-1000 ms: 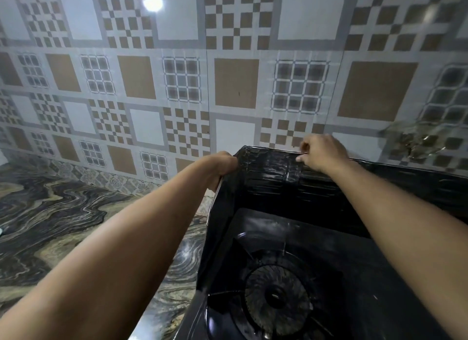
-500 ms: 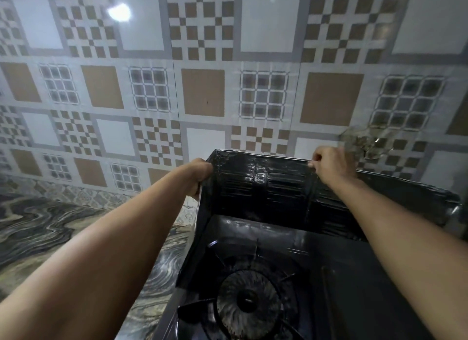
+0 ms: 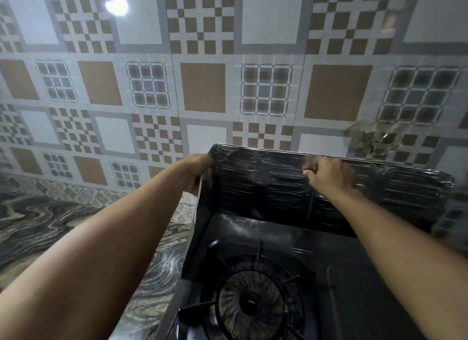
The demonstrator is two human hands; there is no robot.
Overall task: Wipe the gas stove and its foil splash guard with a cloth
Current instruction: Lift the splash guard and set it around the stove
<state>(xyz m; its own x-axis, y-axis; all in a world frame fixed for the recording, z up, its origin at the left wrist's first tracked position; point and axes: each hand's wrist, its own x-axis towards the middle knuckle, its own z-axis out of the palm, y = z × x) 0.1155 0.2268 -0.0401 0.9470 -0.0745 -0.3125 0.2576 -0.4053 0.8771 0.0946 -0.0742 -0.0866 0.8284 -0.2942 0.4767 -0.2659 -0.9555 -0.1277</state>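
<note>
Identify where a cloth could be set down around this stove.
Free: the marbled countertop left of the foil splash guard, below the tiled wall. Crowded: the gas stove, with its burner, and the guard's rim, gripped by left hand and right hand.

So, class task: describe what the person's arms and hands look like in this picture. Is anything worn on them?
Both forearms are bare as far as the frame shows: no sleeves, watch, bracelet or gloves. The left hand and right hand show no rings that I can make out. The right hand's short fingernails are visible; the left hand's fingers are mostly hidden.
</note>
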